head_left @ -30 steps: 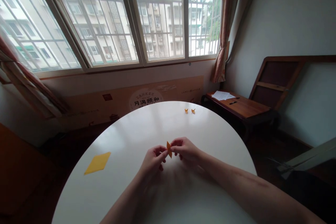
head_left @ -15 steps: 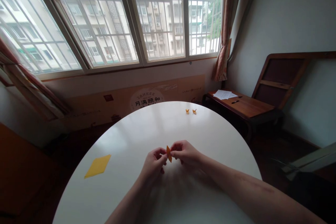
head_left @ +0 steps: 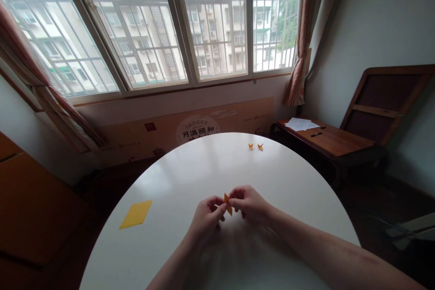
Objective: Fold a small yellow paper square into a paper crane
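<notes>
Between my two hands is a small folded piece of orange-yellow paper (head_left: 229, 204), a narrow shape pointed at top and bottom, held just above the white table. My left hand (head_left: 210, 214) pinches it from the left with thumb and fingers. From the right, my right hand (head_left: 249, 202) grips it between thumb and forefinger. Fine creases in the paper are too small to make out. Left of my hands lies a flat stack of yellow paper (head_left: 136, 214). Toward the far edge stand two small folded paper figures, one (head_left: 250, 146) beside the other (head_left: 260, 147).
The round white table (head_left: 176, 176) spans the space in front of me. Beyond it at right, a low wooden bench (head_left: 340, 142) holds white sheets (head_left: 301, 124) and a small dark object. A printed cardboard panel (head_left: 159, 133) leans below the barred window.
The whole view has shifted slightly, so everything appears a little farther right. Both hands keep their pinch on the folded paper, with hardly any change in finger position.
</notes>
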Demonstrator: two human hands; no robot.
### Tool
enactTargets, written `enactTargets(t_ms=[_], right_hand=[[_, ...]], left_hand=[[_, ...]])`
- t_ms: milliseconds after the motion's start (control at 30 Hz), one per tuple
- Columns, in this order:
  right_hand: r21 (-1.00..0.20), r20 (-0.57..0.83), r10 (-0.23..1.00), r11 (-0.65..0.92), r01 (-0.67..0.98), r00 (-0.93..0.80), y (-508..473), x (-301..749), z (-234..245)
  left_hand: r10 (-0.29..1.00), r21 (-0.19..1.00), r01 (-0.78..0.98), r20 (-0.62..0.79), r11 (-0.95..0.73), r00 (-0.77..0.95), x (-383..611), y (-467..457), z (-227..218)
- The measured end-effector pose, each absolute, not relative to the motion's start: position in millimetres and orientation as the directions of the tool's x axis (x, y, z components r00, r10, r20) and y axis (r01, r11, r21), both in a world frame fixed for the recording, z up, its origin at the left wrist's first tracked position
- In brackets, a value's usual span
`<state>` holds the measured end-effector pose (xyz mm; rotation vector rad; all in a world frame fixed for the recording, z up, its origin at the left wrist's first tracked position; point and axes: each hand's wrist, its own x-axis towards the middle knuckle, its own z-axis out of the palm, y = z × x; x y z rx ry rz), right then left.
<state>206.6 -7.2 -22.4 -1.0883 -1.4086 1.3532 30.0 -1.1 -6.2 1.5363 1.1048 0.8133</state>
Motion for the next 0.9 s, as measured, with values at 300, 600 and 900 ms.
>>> enactTargets(t_ms=[300,600,900], right_hand=[[-1.000,0.000,0.973,0.001,0.006,-0.231,-8.1,205.6,-19.0],[-0.999,0.044,0.980,0.048,0.017,-0.196,-6.3,205.5,-19.5],[-0.998,0.049,0.982,0.053,0.017,-0.182,-6.0,206.8,-19.8]], left_hand=[[0.946,0.975,0.223,-0.062,-0.011,0.318,28.9,-1.7,-3.6],[0.963,0.971,0.240,-0.058,-0.007,0.264,28.4,-1.7,-0.7],[0.978,0.977,0.214,-0.059,0.015,0.200,26.2,-0.8,-1.9]])
